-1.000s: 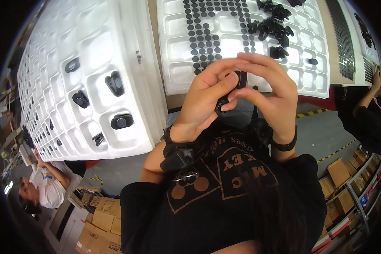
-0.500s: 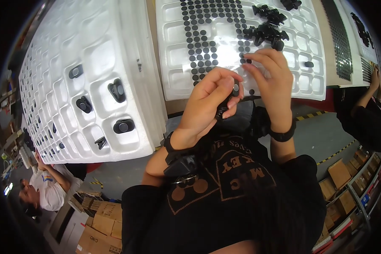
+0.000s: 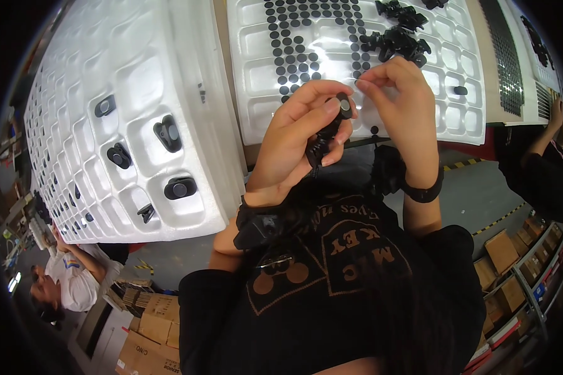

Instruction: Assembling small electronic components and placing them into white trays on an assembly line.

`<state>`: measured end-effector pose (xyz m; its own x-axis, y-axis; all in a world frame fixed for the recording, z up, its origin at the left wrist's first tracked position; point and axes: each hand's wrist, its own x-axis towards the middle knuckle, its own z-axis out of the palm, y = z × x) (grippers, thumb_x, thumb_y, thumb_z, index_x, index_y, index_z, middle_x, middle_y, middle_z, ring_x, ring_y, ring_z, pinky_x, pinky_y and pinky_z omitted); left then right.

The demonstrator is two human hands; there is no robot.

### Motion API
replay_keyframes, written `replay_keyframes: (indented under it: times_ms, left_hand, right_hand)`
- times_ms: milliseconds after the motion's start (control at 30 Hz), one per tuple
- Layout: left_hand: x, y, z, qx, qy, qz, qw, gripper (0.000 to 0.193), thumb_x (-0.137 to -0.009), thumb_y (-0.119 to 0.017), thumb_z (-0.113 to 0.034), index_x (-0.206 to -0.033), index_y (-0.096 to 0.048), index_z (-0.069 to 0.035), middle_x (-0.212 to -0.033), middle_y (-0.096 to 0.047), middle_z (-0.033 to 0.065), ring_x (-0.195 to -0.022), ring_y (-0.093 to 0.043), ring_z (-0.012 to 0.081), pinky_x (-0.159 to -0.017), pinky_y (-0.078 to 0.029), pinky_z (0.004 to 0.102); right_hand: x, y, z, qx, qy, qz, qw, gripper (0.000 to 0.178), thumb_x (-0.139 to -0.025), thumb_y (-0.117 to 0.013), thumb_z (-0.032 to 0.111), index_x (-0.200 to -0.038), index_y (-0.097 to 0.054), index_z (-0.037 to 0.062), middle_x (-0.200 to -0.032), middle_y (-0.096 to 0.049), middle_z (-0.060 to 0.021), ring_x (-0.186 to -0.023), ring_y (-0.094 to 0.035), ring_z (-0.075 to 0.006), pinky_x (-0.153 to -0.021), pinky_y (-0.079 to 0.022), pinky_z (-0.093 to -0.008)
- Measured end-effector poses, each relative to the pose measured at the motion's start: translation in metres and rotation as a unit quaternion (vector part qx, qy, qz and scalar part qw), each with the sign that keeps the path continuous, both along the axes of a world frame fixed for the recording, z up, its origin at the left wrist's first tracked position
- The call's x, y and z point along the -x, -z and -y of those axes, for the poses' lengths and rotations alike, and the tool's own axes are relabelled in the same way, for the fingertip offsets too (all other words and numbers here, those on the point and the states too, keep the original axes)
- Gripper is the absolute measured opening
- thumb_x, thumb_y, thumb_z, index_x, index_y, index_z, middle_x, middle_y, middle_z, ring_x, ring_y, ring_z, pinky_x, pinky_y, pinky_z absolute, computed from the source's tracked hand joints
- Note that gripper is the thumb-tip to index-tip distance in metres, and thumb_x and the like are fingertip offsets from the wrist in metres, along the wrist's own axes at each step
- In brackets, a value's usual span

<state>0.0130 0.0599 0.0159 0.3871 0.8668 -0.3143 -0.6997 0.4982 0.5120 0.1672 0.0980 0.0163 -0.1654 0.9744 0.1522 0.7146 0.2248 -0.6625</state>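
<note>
In my left hand [image 3: 297, 128], closed fingers and thumb hold a black clip-like part [image 3: 322, 140]. Its rounded end points up and carries a small silvery disc [image 3: 344, 106]. My right hand [image 3: 401, 100] is closed in a pinch just to the right of it. The thumb and index tips meet at the lower end of a column of black round stickers [image 3: 360, 56] on a clear sheet. Whatever lies between those tips is too small to make out. The sheet rests on a white moulded tray [image 3: 256, 81] with shallow compartments.
A pile of black clip-like parts [image 3: 397, 44] lies on the tray beyond my right hand. At left, stacked white trays [image 3: 197, 222] hold several black clips [image 3: 169, 133]. One black piece [image 3: 460, 90] sits in a compartment at right. Co-workers' arms show at both sides; cardboard boxes [image 3: 147, 350] stand below.
My right thumb and index finger, apart before, have come together at the sticker column. My left hand has shifted up and slightly left with the clip-like part, which is tilted a little differently.
</note>
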Motion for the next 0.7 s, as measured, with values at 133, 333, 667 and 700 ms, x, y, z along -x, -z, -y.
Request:
replay_keyframes:
  times_ms: [133, 333, 667, 700]
  left_hand:
    - [0.0046, 0.003, -0.0004, -0.014, 0.023, 0.003, 1.0, 0.024, -0.087, -0.039, -0.011, -0.108, -0.044, 0.001, -0.088, -0.048, 0.0098, -0.062, -0.039, 0.009, -0.038, -0.03, 0.0147]
    - [0.0064, 0.0048, 0.0007, -0.013, 0.022, 0.002, 1.0, 0.026, -0.087, -0.041, -0.012, -0.108, -0.045, 0.004, -0.087, -0.049, 0.0092, -0.061, -0.038, 0.0074, -0.038, -0.028, 0.0138]
    - [0.0105, 0.0046, 0.0042, -0.002, 0.012, -0.004, 1.0, 0.027, -0.087, -0.043, -0.011, -0.108, -0.045, 0.006, -0.088, -0.048, 0.0085, -0.061, -0.037, 0.0062, -0.039, -0.028, 0.0142]
    - [0.0109, 0.0048, 0.0044, -0.002, 0.012, -0.004, 1.0, 0.027, -0.087, -0.043, -0.011, -0.108, -0.045, 0.006, -0.088, -0.048, 0.0085, -0.061, -0.037, 0.0062, -0.039, -0.028, 0.0142]
  right_hand:
    - [-0.0009, 0.0006, -0.0011, 0.012, -0.013, -0.004, 1.0, 0.007, -0.068, -0.06, 0.003, -0.073, -0.057, -0.0003, -0.07, -0.052, -0.0057, -0.07, -0.052, -0.0174, -0.062, -0.041, -0.0257]
    - [0.0017, 0.0011, 0.0015, 0.046, -0.01, -0.032, 0.998, 0.006, -0.069, -0.059, 0.003, -0.073, -0.056, -0.0007, -0.07, -0.051, -0.0056, -0.071, -0.052, -0.0177, -0.063, -0.041, -0.0254]
    - [0.0077, 0.0005, 0.0043, 0.018, -0.017, 0.001, 1.0, 0.008, -0.069, -0.06, 0.003, -0.075, -0.056, -0.001, -0.072, -0.052, -0.0066, -0.072, -0.051, -0.0178, -0.064, -0.04, -0.0259]
    - [0.008, 0.0004, 0.0037, 0.021, -0.018, 0.008, 1.0, 0.008, -0.069, -0.06, 0.003, -0.075, -0.056, -0.0011, -0.073, -0.052, -0.0069, -0.072, -0.051, -0.0178, -0.064, -0.04, -0.026]
